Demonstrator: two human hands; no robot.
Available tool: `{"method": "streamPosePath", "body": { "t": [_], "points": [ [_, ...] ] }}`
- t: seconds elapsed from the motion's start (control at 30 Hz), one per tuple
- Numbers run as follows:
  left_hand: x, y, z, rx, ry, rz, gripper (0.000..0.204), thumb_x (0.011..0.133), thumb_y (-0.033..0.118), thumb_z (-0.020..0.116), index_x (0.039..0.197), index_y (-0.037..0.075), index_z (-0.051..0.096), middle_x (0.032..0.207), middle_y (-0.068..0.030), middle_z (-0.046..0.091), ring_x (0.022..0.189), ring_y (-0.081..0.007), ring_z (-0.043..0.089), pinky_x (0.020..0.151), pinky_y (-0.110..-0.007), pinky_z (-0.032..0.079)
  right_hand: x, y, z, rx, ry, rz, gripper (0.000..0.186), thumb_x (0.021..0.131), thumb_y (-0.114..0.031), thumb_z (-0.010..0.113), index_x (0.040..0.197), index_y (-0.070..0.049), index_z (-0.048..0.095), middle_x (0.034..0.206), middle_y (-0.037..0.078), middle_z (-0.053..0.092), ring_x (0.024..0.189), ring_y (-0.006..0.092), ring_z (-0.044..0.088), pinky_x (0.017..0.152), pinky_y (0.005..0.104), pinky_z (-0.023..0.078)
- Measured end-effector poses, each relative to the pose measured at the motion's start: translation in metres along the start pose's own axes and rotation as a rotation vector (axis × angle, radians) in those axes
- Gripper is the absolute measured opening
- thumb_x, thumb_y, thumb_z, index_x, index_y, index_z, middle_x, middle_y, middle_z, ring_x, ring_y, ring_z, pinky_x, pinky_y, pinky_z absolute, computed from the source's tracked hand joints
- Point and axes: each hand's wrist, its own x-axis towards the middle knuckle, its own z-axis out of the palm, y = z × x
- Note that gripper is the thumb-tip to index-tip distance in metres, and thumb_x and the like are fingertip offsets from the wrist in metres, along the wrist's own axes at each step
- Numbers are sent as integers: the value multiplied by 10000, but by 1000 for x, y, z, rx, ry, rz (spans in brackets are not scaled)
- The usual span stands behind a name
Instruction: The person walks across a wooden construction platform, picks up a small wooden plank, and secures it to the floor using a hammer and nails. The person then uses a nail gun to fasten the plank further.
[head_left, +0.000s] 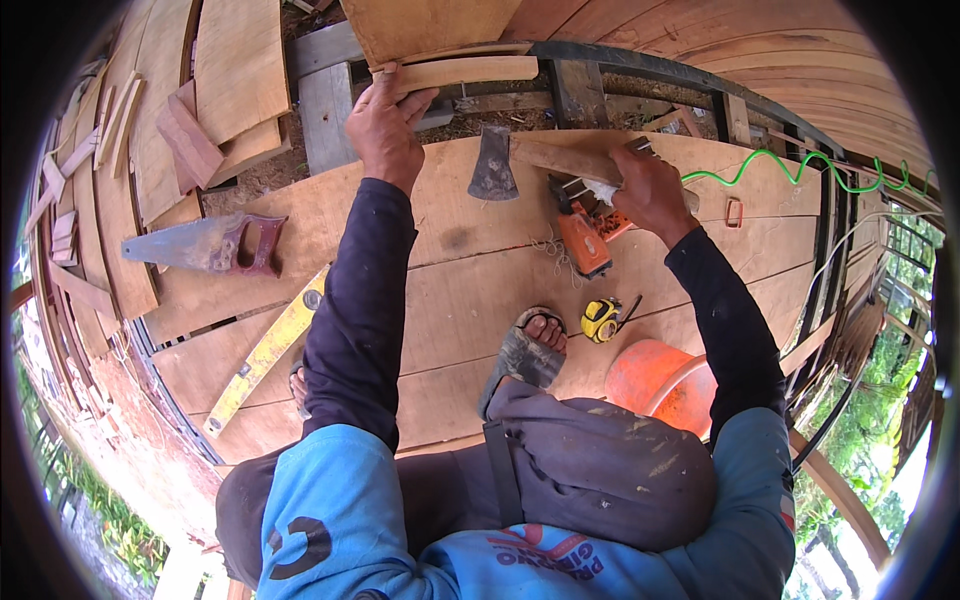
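My left hand (388,132) is closed on the left end of a short wooden strip (470,71), fingers bent and thumb against it. The strip lies crosswise over the gap at the far edge of the planks. My right hand (652,188) grips the wooden handle of a hatchet (560,158). Its dark metal head (492,170) points left, below the strip and apart from it. Just under my right hand lies an orange nail gun (584,240), partly hidden by the hand. A whitish scrap (602,190) shows beside the handle.
A handsaw (205,245) and a yellow spirit level (265,350) lie to the left. Near my foot are a tape measure (600,320) and an orange bucket (655,385). A green coiled hose (800,170) runs right. Wood offcuts (188,140) lie far left; gaps open beyond the planks.
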Motion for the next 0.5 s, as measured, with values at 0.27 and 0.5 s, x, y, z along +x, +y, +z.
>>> {"method": "streamPosePath", "body": {
  "t": [0.27, 0.5],
  "points": [
    [0, 1, -1, -55, 13, -6, 365, 939, 250, 640, 1127, -51, 558, 1040, -186, 653, 854, -323, 701, 845, -409, 570, -10, -4, 5, 1, -5, -11, 260, 685, -83, 630, 936, -56, 565, 881, 171, 649, 835, 401, 642, 707, 511, 504],
    [5, -1, -3, -107, 7, 5, 362, 895, 237, 713, 1045, -69, 592, 969, -177, 674, 795, -295, 712, 770, -371, 607, -5, -3, 3, 9, 65, -18, 263, 681, -80, 637, 935, -63, 572, 898, 160, 650, 832, 388, 647, 705, 504, 511]
  ]
}}
